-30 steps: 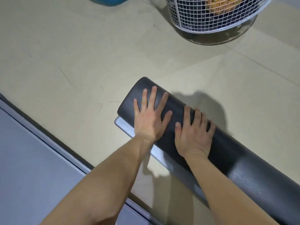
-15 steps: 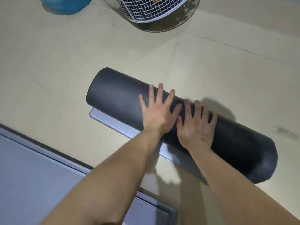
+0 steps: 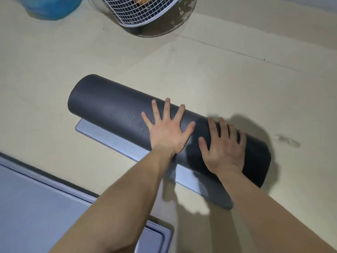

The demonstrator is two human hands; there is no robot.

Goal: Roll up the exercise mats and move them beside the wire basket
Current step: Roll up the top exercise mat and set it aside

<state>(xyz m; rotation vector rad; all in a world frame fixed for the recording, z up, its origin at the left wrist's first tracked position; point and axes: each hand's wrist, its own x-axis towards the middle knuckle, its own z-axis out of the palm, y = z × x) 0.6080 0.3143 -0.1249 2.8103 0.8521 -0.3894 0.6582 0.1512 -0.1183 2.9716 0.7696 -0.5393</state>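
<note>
My left hand (image 3: 168, 134) and right hand (image 3: 224, 148) flat, grip open, on the dark grey foam mat roll (image 3: 109, 105). Short flap (image 3: 113, 139) left by my wrists; white wire basket (image 3: 142, 13) ahead.

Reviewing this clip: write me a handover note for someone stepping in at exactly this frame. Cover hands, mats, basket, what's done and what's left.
Left hand: open, fingers spread, pressing flat on the dark mat roll.
Right hand: open, flat on the roll beside it.
Things: the roll lies on the floor, apart from the wire basket at the far side. A short grey tail of this mat lies flat at the roll's near edge. A second mat lies flat, near left.
Done: first mat nearly rolled.
Left: roll in the tail, move the roll beside the basket, then roll and move the second mat.
</note>
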